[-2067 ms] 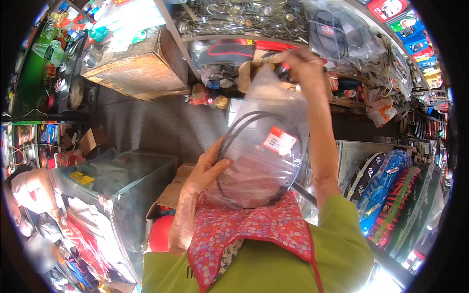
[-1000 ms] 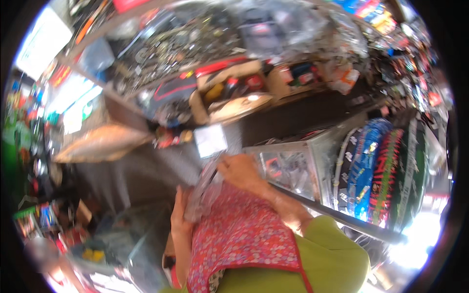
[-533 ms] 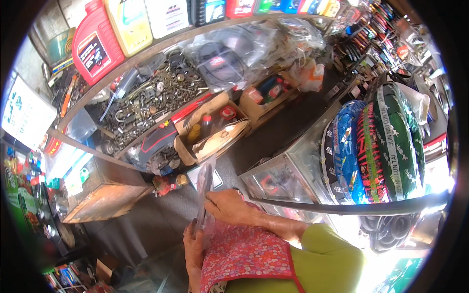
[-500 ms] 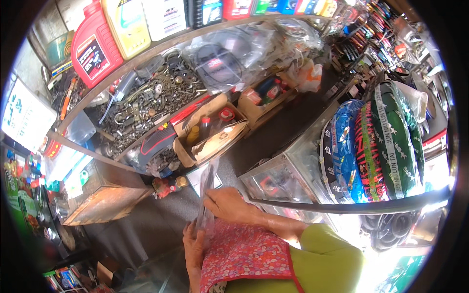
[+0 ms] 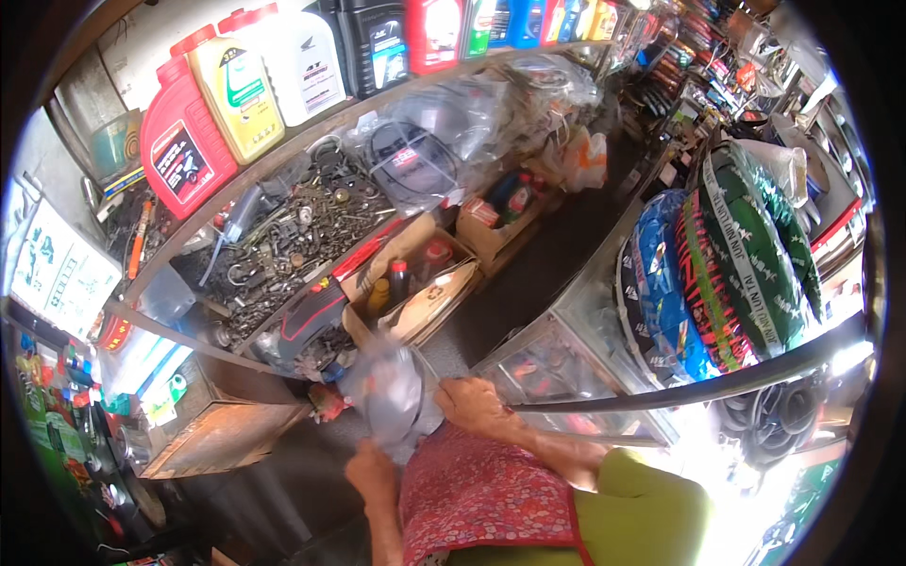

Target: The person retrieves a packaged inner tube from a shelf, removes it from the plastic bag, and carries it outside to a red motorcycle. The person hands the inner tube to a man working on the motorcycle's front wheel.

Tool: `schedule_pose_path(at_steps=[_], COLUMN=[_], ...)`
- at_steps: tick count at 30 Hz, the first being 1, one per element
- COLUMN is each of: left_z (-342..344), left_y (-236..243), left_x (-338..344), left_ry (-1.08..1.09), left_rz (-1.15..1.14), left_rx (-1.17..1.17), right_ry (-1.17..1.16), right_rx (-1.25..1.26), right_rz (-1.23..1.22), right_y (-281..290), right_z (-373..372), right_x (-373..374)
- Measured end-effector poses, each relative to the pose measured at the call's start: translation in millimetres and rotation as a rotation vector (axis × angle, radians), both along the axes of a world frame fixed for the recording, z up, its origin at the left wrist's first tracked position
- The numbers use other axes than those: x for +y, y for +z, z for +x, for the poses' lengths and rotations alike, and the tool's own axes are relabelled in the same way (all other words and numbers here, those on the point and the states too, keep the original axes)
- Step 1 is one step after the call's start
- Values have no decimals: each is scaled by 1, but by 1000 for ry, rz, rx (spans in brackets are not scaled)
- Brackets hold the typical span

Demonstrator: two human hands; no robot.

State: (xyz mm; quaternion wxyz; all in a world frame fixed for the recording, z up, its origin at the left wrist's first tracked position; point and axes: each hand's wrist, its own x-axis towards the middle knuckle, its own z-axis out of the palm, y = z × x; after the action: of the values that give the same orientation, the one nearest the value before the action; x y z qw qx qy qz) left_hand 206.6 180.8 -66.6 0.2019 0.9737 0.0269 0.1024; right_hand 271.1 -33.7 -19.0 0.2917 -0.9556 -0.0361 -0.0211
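Note:
A clear plastic bag [image 5: 389, 391], smeared by motion, hangs spread out in front of my red flowered apron. Something greyish shows inside it, too blurred to name. My right hand [image 5: 475, 407] is closed on the bag's right edge, knuckles up. Lower down, my left hand [image 5: 373, 469] is closed in a fist at the bag's bottom left edge, its fingertips hidden. Just beyond the bag stands an open cardboard box [image 5: 429, 307] with several small bottles in it.
A wooden-edged shelf bears oil bottles [image 5: 189, 141]. Below it a tray of loose metal parts [image 5: 302, 217] stretches leftward. On the right, a glass case [image 5: 566, 358] carries wrapped tyres [image 5: 727, 255], with a curved metal rail [image 5: 717, 387] in front. A wooden cabinet [image 5: 226, 429] stands left.
The bag has gone from narrow and upright to spread wide. My right hand has moved slightly right, and my left hand has closed into a fist. The view has shifted a little.

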Motion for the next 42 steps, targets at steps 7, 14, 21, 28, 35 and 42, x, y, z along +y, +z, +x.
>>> schedule_pose_path(at_steps=[7, 14, 21, 28, 35, 42], left_z=[62, 146, 257, 330, 387, 377], left_y=[82, 104, 139, 124, 83, 103], left_x=[-13, -79, -143, -163, -175, -163], left_ry=[-86, -176, -438, 216, 164, 372], left_rz=[-226, -237, -340, -1414, -1665, -1682], left_rx=[-296, -327, -200, 112, 448, 425], right_ry=[77, -300, -16, -179, 85, -308], right_rx=[408, 776, 857, 529, 518, -500], right_rz=[667, 834, 1557, 1666, 1290, -60], right_y=[16, -5, -111, -38, -21, -52], right_z=[63, 192, 295, 390, 446, 634], right_x=[-37, -85, -122, -193, -214, -307])
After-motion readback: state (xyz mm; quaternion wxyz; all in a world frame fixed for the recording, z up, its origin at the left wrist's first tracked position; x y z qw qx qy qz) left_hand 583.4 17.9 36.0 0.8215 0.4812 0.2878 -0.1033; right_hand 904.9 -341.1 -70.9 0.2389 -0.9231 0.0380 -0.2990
